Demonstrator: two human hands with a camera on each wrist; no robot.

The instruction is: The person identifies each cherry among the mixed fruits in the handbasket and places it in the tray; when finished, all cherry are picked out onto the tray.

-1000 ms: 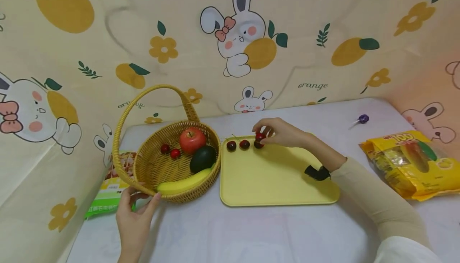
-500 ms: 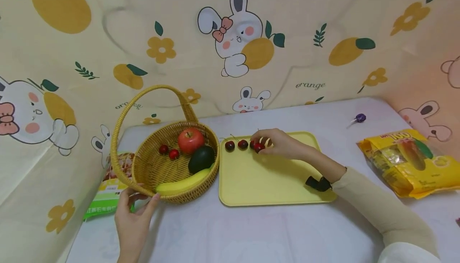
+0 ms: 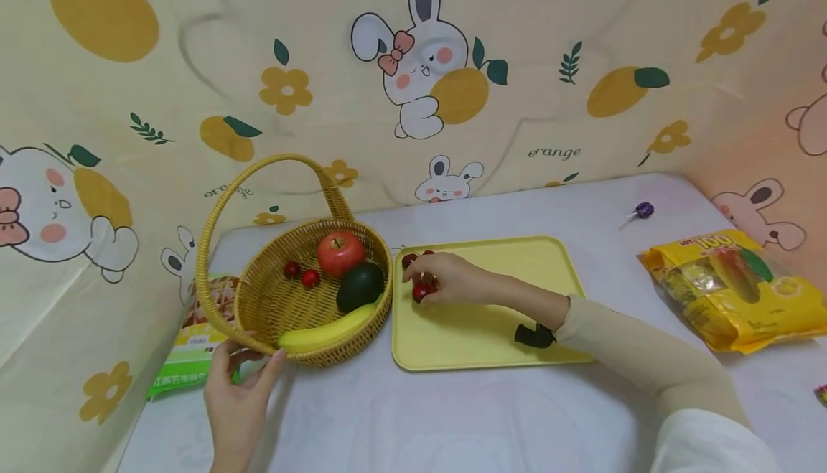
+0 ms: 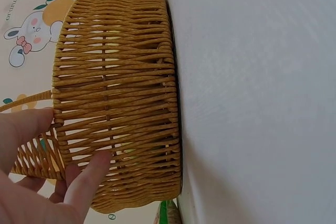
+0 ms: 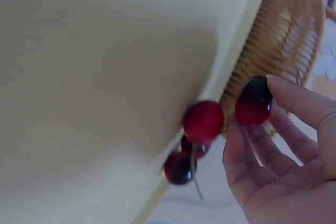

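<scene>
In the head view my left hand (image 3: 239, 394) grips the wicker basket (image 3: 349, 349) at its near rim, by the foot of the handle. The left wrist view has its thumb and fingers on the weave (image 4: 121, 98). My right hand (image 3: 452, 279) is over the left part of the yellow tray (image 3: 491, 336). In the right wrist view it pinches a dark red cherry (image 5: 254, 100) between thumb and fingers. A brighter red cherry (image 5: 203, 121) with a green stem is just beside the fingertips. Behind it are two darker cherries, one a dark cherry (image 5: 179, 169) near the tray's edge.
Inside the basket are a red apple (image 3: 341, 253), a dark green avocado (image 3: 360, 287), a banana (image 3: 329, 329) and two small cherries (image 3: 310, 278). A green snack bag (image 3: 194, 358) lies behind the left hand. To the right are a yellow bag (image 3: 736, 293) and a purple lollipop (image 3: 644, 209).
My right hand has moved left along the tray with the cherry, from the row's right end to its left end. The left hand keeps its grip on the basket.
</scene>
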